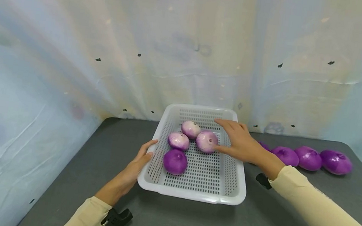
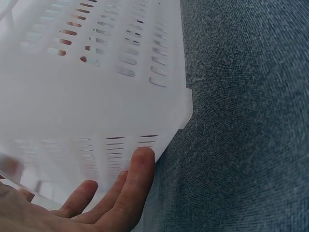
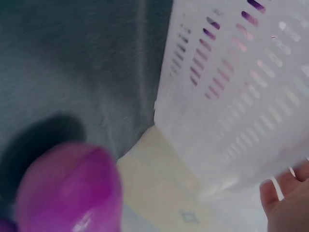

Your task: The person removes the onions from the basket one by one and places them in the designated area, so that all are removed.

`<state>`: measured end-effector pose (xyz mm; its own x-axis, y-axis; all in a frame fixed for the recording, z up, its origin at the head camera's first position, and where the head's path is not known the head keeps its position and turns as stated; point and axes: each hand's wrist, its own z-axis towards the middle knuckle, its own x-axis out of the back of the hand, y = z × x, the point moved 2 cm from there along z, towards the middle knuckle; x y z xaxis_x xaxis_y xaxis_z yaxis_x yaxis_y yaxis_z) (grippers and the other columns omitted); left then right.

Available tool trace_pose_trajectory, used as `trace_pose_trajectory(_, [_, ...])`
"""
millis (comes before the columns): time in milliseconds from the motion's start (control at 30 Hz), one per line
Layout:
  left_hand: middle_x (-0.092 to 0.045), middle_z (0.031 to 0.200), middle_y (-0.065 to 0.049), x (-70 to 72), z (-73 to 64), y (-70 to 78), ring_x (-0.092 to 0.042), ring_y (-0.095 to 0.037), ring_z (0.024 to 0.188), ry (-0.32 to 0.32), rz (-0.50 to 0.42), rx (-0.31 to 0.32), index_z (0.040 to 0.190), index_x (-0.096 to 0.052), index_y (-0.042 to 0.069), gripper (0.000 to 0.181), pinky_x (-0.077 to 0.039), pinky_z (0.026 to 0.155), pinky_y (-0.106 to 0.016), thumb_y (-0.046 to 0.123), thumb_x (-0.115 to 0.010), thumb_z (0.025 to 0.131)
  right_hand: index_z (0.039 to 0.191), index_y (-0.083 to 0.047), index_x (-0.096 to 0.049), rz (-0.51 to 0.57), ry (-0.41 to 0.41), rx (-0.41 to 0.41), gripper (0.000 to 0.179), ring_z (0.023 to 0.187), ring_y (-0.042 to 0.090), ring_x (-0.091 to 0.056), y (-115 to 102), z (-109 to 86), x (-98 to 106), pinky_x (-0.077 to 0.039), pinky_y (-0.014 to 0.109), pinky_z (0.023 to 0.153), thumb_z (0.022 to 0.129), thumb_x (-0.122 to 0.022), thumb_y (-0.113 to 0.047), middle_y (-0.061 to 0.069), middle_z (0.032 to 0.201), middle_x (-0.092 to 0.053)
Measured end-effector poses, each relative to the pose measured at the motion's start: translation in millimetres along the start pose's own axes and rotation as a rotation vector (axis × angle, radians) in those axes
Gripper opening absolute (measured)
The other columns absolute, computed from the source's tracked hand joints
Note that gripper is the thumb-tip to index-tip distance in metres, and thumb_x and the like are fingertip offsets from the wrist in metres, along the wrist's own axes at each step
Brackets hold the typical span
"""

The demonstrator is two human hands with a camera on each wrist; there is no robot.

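A white perforated plastic basket [image 1: 191, 195] stands on the dark table. Inside, toward its left and back, are one deep purple onion [image 1: 175, 162] and three paler purple-white onions: one at the back [image 1: 190, 129], one by the left wall [image 1: 178, 141], one in the middle [image 1: 207, 142]. At the left rim is my left hand [image 1: 133, 167], its extended fingers [image 2: 128, 198] against the basket's outer wall in the left wrist view. My right hand [image 1: 240, 143] reaches over the right rim with fingers spread and thumb tip right at the middle onion, gripping nothing.
Several shiny purple onions [image 1: 310, 158] lie in a row right of the basket, the nearest partly behind my right hand. A patterned pale curtain [image 1: 208, 56] hangs behind the grey-black table [image 1: 124, 136] and along both sides.
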<state>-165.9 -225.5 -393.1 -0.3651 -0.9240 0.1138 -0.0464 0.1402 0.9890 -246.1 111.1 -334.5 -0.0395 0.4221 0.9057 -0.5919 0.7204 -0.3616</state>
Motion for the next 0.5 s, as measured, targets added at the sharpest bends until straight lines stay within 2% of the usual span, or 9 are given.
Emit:
trace_pose_trajectory(200, [-0.013, 0.165, -0.014, -0.1, -1.1, 0.3, -0.035, -0.043, 0.141, -0.008, 0.002, -0.018, 0.156, -0.008, 0.034, 0.051, -0.041, 0.101, -0.040, 0.040, -0.027, 0.109, 0.155, -0.011, -0.031, -0.042, -0.069, -0.051, 0.094, 0.145, 0.037, -0.033, -2.4, 21.7, -15.5, -0.016, 0.061, 0.116, 0.082, -0.076, -0.051, 0.017, 0.156, -0.038])
trace_pose_trajectory(400, [-0.018, 0.164, -0.013, -5.4, -0.4, 0.6, -0.039, -0.042, 0.138, -0.013, -0.015, -0.017, 0.155, -0.009, 0.035, 0.050, -0.043, 0.098, -0.037, 0.040, -0.028, 0.109, 0.154, -0.010, -0.033, -0.160, -0.099, -0.145, 0.106, 0.143, 0.037, -0.039, 1.0, 22.8, -20.3, -0.025, 0.059, 0.115, 0.072, -0.083, -0.056, 0.017, 0.154, -0.044])
trace_pose_trajectory(500, [-0.019, 0.163, -0.010, -6.2, -1.3, 0.5, -0.039, -0.039, 0.138, 0.008, -0.014, -0.013, 0.155, -0.011, 0.037, 0.049, -0.041, 0.099, -0.036, 0.040, -0.029, 0.109, 0.152, -0.010, -0.038, -0.213, -0.126, -0.145, 0.104, 0.140, 0.035, -0.044, 0.1, 22.0, -22.3, -0.026, 0.058, 0.115, 0.070, -0.085, -0.053, 0.015, 0.150, -0.048])
